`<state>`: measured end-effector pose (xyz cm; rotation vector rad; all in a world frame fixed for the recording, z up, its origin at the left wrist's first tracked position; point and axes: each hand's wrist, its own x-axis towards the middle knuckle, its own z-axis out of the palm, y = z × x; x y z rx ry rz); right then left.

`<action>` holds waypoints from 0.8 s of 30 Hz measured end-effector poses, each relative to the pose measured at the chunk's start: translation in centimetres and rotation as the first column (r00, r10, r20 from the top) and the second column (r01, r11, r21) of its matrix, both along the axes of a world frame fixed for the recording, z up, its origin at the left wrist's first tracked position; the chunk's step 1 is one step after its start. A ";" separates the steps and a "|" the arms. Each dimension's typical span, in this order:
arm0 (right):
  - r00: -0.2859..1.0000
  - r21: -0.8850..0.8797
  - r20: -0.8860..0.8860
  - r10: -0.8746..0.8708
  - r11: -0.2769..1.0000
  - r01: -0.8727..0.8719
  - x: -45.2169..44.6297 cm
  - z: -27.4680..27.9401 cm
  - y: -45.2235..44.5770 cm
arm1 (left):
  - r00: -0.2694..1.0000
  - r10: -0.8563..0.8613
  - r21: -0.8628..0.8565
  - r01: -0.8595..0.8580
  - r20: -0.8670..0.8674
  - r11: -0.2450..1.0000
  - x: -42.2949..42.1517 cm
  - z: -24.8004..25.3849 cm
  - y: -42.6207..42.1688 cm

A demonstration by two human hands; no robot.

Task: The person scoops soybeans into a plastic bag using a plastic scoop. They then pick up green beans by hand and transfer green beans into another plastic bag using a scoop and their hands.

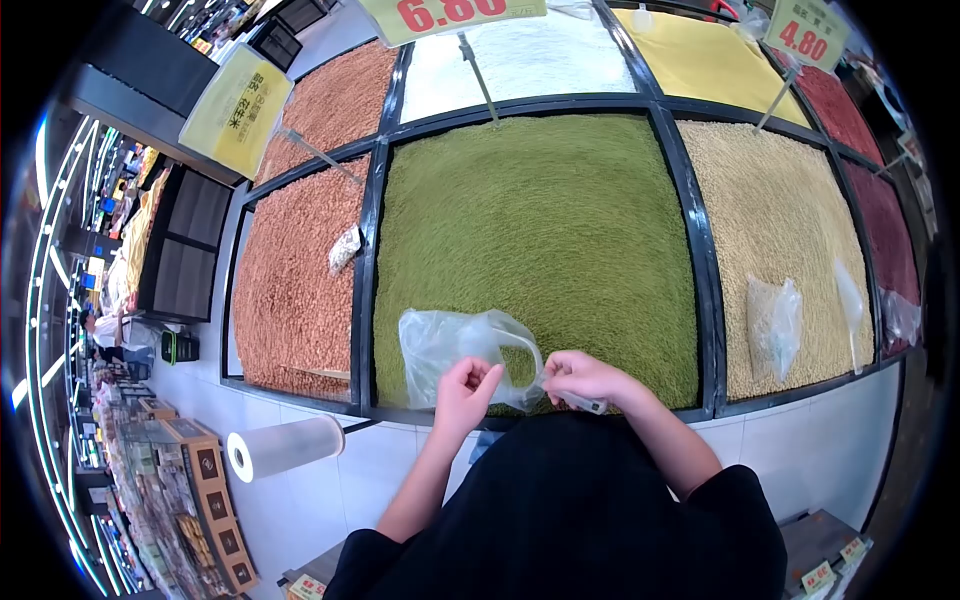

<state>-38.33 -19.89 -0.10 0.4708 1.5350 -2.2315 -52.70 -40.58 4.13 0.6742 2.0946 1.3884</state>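
A thin clear plastic bag (428,345) with a handle loop lies over the front of a bin of green mung beans (535,220). My left hand (466,394) is closed at the bag's right side, with fingers and thumb drawn together on the plastic. Just to the right, my right hand (582,380) pinches the outer edge of the bag's handle loop. A small greyish object (585,403) shows under that hand; its kind is unclear. The bag looks flat, with no beans visible inside it.
Bins of peanuts (300,270) and soybeans (780,200) flank the green one, split by black dividers (702,250). Filled bags (775,325) and a white scoop (850,305) rest on the soybeans. A plastic bag roll (290,448) sticks out at front left. Price signs (240,110) stand on stalks.
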 end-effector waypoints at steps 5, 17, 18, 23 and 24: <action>1.000 0.025 0.016 -0.017 1.000 0.017 -1.3 0.2 -0.8 | 0.978 0.006 -0.270 -0.064 -0.209 0.961 1.2 -0.6 -1.7; 0.987 0.804 -0.147 0.068 0.589 0.079 -4.7 3.3 -5.9 | 0.968 0.053 -0.232 -0.112 -0.246 0.966 2.2 -1.2 -3.0; 0.986 0.806 -0.148 0.073 0.587 0.077 -4.8 3.7 -6.1 | 0.972 0.053 -0.222 -0.105 -0.228 0.969 2.2 -1.2 -3.3; 0.978 0.827 -0.163 0.131 0.558 0.063 -5.0 4.9 -6.7 | 0.976 0.144 -0.126 -0.166 -0.162 0.978 2.3 -1.9 -4.2; 0.977 0.830 -0.163 0.135 0.555 0.062 -5.0 5.0 -6.8 | 0.974 0.172 -0.115 -0.189 -0.145 0.975 2.3 -1.8 -4.4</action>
